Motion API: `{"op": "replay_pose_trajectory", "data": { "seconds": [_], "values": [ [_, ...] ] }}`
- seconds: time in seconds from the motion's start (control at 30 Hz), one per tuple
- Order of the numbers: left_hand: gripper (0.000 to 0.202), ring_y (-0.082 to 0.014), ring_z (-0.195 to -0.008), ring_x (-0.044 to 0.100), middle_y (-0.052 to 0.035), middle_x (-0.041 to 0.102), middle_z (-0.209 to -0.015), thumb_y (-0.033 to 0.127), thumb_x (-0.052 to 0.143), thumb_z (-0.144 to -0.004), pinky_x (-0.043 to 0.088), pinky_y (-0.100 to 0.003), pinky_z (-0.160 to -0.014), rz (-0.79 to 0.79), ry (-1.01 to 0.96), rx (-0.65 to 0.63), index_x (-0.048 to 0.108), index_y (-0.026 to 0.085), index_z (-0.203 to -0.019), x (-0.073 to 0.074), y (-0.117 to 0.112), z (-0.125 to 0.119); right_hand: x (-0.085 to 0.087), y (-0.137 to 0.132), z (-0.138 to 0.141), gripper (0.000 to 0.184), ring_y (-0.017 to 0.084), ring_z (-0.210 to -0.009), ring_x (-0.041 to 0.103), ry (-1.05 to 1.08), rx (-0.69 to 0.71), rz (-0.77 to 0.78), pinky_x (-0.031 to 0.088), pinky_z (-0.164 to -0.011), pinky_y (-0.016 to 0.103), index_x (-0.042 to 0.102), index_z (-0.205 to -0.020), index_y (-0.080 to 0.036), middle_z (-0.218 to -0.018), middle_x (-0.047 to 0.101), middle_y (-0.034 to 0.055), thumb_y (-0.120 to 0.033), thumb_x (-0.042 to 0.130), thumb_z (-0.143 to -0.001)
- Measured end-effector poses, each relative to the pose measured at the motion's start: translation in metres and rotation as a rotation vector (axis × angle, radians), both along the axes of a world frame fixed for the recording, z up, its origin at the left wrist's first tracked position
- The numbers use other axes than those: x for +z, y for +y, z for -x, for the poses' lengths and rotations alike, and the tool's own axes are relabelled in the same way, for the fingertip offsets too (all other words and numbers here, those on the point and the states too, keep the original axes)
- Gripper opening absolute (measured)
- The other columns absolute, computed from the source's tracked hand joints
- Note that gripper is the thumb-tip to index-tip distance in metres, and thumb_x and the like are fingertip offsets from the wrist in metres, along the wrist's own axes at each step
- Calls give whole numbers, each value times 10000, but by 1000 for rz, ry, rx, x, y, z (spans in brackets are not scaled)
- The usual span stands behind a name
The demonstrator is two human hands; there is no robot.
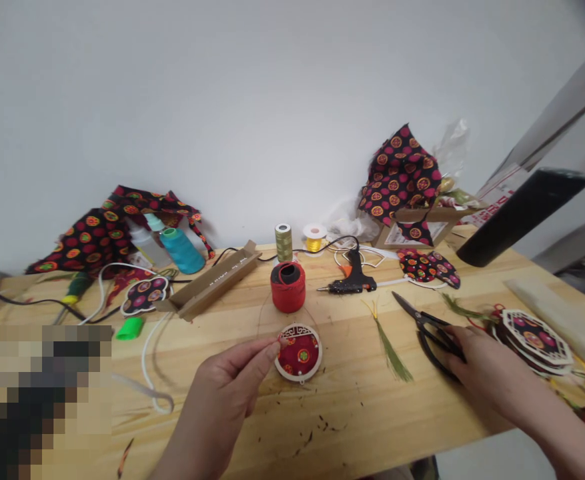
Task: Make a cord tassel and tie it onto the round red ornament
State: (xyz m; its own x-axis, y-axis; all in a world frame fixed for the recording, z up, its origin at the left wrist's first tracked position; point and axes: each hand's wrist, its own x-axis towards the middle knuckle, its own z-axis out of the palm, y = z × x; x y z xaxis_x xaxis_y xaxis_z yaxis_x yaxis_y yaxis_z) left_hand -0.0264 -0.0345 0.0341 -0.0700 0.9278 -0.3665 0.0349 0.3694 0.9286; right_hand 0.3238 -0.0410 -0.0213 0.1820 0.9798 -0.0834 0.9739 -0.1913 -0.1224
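My left hand pinches thumb and forefinger together at the left edge of a round ornament with a pale fretwork rim and dark red patterned fabric. A thin thread seems to run between these fingertips and the red thread spool just behind; whether they also grip the rim I cannot tell. On the right, my right hand has its fingers on the black handles of a pair of scissors, whose blades point away to the left. The scissors rest low over the table, beside a green tassel.
A black glue gun lies behind the scissors. A stack of fabric-covered ornaments is right of my right hand. An open cardboard box, a teal thread cone and a white cable are on the left. A black roll leans at the back right.
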Motion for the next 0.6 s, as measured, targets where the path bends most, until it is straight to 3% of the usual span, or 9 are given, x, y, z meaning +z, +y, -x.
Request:
{"op": "replay_pose_trajectory", "data": {
  "seconds": [0.13,0.27,0.4,0.5,0.6],
  "values": [
    [449,-66,-433,207,88,335,-428,482,717,-668,132,-205,-403,-13,19,-8,747,109,-915,0,0,2,17,-6,2,263,304,-750,652,150,-77,-128,491,-671,383,634,-875,-145,-850,682,163,-247,523,-659],
    [430,-62,-426,209,90,334,-431,476,714,-670,142,-192,-394,-8,-12,-10,745,117,-905,1,1,-1,41,-21,31,340,250,-784,624,826,-48,-165,506,-664,315,578,-952,-189,-856,651,102,-388,608,-677],
    [405,-59,-423,196,95,304,-426,462,714,-664,134,-178,-389,-6,-53,12,749,118,-875,5,0,-6,34,-32,78,440,159,-600,514,1276,134,119,430,-519,253,605,-940,-169,-705,568,39,-487,695,-649],
    [389,-58,-422,183,97,298,-425,453,712,-668,130,-178,-388,6,-79,1,750,120,-866,8,-1,-7,21,-36,108,469,136,-593,462,1409,133,325,377,-497,233,632,-920,-149,-679,514,26,-562,641,-699],
    [373,-59,-425,169,101,287,-429,448,704,-685,119,-183,-393,22,-117,-16,746,127,-871,10,-4,-4,20,-37,123,509,99,-560,389,1468,211,484,314,-481,201,641,-878,-142,-634,461,-15,-603,659,-664]
  ]
}}
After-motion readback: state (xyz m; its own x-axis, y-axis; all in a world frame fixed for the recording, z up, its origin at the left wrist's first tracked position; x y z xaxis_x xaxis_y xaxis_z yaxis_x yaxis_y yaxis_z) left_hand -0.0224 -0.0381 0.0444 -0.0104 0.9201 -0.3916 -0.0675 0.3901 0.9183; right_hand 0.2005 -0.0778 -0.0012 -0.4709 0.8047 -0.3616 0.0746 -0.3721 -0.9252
